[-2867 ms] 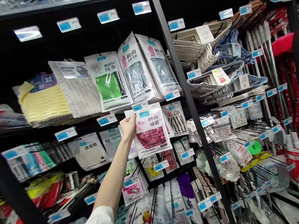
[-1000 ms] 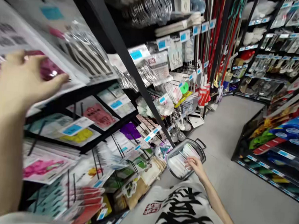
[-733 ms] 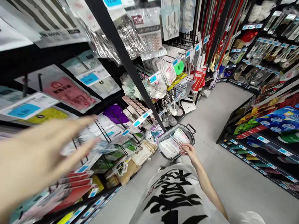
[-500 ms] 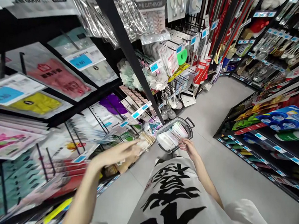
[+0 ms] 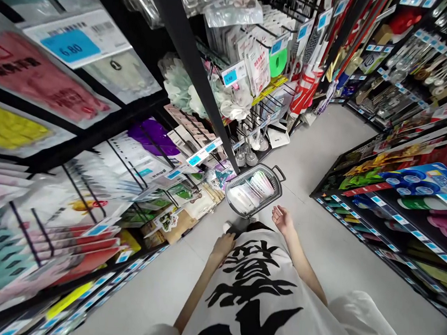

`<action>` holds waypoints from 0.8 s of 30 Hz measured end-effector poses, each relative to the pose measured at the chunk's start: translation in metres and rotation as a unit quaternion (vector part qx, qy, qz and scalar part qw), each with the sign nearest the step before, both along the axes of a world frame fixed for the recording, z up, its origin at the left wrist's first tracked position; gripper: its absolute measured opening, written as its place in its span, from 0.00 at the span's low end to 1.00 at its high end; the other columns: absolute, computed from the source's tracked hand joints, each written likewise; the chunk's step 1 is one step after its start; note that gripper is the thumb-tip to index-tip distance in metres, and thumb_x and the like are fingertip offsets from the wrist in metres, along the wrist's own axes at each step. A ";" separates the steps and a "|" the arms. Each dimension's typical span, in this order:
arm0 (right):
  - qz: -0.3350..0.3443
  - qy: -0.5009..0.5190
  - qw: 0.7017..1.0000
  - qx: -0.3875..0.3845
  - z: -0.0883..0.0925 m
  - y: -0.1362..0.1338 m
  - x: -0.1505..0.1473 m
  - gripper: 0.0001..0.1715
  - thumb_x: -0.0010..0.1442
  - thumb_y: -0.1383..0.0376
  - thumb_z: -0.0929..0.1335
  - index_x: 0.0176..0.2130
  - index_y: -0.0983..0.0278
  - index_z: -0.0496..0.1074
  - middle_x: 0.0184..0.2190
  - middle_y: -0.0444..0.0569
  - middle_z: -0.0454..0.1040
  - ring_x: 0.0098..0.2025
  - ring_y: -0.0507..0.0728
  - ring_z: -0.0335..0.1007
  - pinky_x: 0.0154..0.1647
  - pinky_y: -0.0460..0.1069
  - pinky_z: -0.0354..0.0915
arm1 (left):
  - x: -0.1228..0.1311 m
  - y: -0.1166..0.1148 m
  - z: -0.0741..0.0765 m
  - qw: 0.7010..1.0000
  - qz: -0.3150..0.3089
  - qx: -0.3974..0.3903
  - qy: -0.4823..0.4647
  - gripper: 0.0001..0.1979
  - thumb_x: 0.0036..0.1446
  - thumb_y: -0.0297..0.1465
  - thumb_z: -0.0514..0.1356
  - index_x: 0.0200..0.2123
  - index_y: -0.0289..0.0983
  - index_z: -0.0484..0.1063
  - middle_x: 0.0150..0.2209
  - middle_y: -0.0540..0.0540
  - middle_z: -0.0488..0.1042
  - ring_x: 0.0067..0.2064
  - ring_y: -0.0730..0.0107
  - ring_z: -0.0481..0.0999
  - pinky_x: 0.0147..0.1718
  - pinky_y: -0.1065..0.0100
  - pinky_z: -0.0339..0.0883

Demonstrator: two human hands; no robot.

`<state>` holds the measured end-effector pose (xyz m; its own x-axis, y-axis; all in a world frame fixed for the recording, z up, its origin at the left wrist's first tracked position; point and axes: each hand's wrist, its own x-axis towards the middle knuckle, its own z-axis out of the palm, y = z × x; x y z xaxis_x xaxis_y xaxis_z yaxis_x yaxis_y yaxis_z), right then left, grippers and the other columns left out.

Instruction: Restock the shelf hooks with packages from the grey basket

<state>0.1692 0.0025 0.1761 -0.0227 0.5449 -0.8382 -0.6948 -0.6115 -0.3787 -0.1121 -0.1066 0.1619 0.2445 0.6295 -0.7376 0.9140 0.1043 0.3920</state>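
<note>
Right hand is open with fingers loosely spread and palm up. It holds nothing and sits just off the rim of the grey plastic basket, at the basket's 5 o'clock, not touching it. The basket is near frame centre, 12 o'clock from both hands, with white packets stacked inside and its handle at its 2 o'clock; cannot tell if it rests on the floor. Left hand lies against the front of the white printed T-shirt, back of the hand up and fingers curled; cannot tell if it grips anything. Hanging packaged goods fill the racks from 8 to 11 o'clock, with a 6.80 price tag at 10 o'clock. Bottle shelves are at 3 o'clock.
</note>
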 end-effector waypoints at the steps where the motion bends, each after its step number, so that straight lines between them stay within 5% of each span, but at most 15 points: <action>1: 0.008 -0.003 1.000 -0.004 -0.002 0.001 -0.001 0.05 0.58 0.69 0.66 0.37 0.60 0.70 0.36 0.48 0.80 0.32 0.54 0.79 0.29 0.46 0.74 | -0.001 0.003 -0.005 1.000 0.005 0.001 -0.007 0.23 0.65 0.33 0.51 0.60 0.36 0.70 0.56 0.32 0.76 0.58 0.48 0.75 0.55 0.53 0.66; 6: 0.039 -0.013 0.999 -0.013 -0.015 0.013 -0.007 0.05 0.59 0.66 0.67 0.38 0.59 0.69 0.39 0.49 0.81 0.37 0.56 0.80 0.33 0.49 0.76 | -0.011 0.011 -0.028 0.998 0.034 -0.006 -0.054 0.23 0.68 0.35 0.48 0.63 0.40 0.67 0.57 0.39 0.76 0.57 0.57 0.75 0.55 0.62 0.66; 10: 0.045 -0.019 0.999 -0.011 -0.023 0.025 -0.007 0.05 0.59 0.65 0.67 0.39 0.59 0.69 0.41 0.50 0.80 0.39 0.57 0.80 0.35 0.49 0.77 | -0.014 0.005 -0.043 0.998 0.061 -0.014 -0.015 0.23 0.67 0.35 0.49 0.62 0.38 0.68 0.57 0.37 0.75 0.58 0.53 0.74 0.56 0.59 0.66; 15: 0.081 -0.044 0.996 -0.004 -0.040 0.038 -0.008 0.07 0.59 0.63 0.67 0.40 0.59 0.70 0.43 0.50 0.80 0.41 0.56 0.79 0.39 0.49 0.77 | -0.002 -0.011 -0.059 0.993 0.102 0.001 0.062 0.23 0.66 0.30 0.52 0.63 0.37 0.67 0.70 0.34 0.58 0.70 0.45 0.56 0.64 0.49 0.56; 24: 0.251 -0.180 0.950 -0.050 -0.127 0.042 -0.041 0.13 0.55 0.60 0.67 0.39 0.62 0.74 0.41 0.50 0.81 0.42 0.57 0.78 0.44 0.51 0.74 | 0.006 -0.024 -0.087 0.987 0.128 -0.087 0.043 0.20 0.69 0.31 0.49 0.60 0.37 0.69 0.59 0.38 0.73 0.59 0.57 0.73 0.57 0.62 0.65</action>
<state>0.1280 0.0449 0.0495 0.0388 0.4591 -0.8875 -0.1431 -0.8765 -0.4596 -0.1060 -0.1306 0.0747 0.0258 0.5250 -0.8507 0.8784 0.3944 0.2700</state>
